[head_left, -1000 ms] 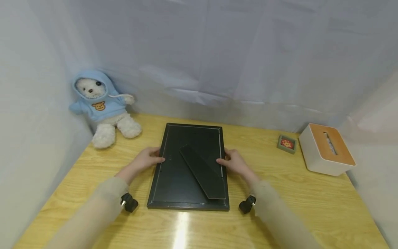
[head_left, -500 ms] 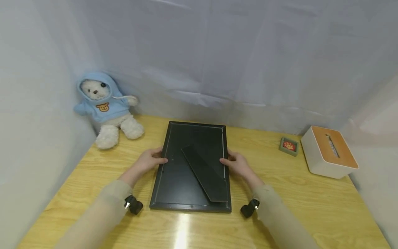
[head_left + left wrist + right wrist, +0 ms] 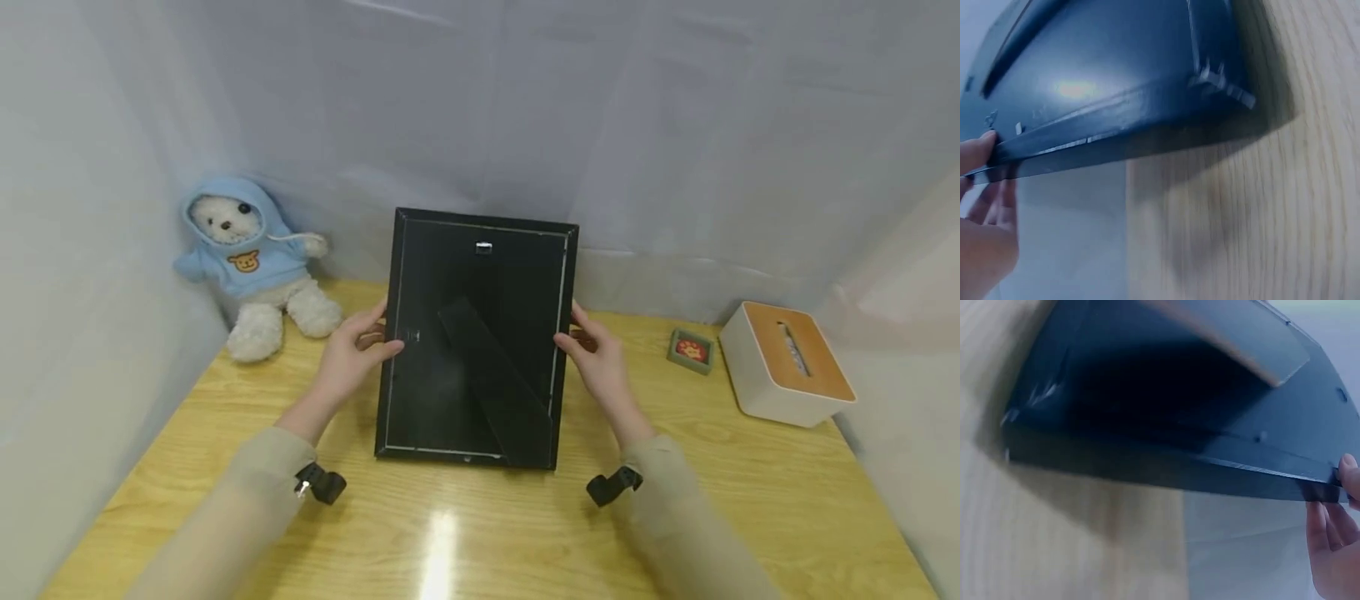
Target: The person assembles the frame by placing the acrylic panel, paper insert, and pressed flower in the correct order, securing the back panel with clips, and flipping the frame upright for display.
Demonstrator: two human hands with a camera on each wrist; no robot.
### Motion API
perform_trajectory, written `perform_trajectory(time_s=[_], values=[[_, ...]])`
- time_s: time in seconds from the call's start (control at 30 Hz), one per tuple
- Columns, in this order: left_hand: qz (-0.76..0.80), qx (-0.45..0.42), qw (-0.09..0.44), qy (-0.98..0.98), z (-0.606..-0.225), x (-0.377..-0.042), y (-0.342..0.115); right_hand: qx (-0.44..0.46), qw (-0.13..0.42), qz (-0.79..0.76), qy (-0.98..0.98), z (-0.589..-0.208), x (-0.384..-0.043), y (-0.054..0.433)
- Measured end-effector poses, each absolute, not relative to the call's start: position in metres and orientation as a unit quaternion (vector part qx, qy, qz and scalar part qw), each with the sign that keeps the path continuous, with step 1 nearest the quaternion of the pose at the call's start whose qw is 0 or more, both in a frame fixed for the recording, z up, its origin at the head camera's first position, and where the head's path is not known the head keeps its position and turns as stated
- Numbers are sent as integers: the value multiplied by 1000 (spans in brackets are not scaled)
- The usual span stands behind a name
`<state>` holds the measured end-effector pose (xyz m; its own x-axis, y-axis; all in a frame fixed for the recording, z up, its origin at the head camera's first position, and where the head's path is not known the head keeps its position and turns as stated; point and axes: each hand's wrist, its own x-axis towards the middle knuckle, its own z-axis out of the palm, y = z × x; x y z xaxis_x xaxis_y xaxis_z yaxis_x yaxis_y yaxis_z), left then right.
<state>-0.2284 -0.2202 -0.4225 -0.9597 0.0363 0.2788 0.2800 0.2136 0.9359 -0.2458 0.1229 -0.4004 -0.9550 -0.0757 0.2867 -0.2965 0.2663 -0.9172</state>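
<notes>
A black picture frame (image 3: 435,400) is tilted up in the middle of the table, its back facing me. A slanted stand leg (image 3: 495,375) and a small metal hanger (image 3: 483,247) show on that back; the front is hidden. My left hand (image 3: 348,354) grips the left edge, thumb on the back and fingers behind. On the opposite edge my right hand (image 3: 603,358) holds the frame the same way. Both wrist views show a lower corner of the frame (image 3: 1147,106) close to the wood, with a shadow under it; whether it touches is hard to tell.
A plush toy in a blue hoodie (image 3: 255,258) sits at the back left. Toward the back right are a small green square frame (image 3: 691,351) and a white tissue box (image 3: 772,392) with a wooden lid. Behind the wooden table (image 3: 480,542) hangs a pale curtain (image 3: 600,125).
Half a second ago the picture frame lay nearly flat. Both hands have since raised its far edge, so it stands tilted, and its lower edge has shifted away from me.
</notes>
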Motion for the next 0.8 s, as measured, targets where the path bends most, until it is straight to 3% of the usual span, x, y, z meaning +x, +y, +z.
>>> perform_trajectory(time_s=[0.47, 0.8], values=[[-655, -159, 273, -686, -417, -236, -194, 106, 145, 632, -754, -380, -254, 136], [-640, -111, 324, -688, -405, -233, -178, 147, 189, 624, -744, -371, -252, 136]])
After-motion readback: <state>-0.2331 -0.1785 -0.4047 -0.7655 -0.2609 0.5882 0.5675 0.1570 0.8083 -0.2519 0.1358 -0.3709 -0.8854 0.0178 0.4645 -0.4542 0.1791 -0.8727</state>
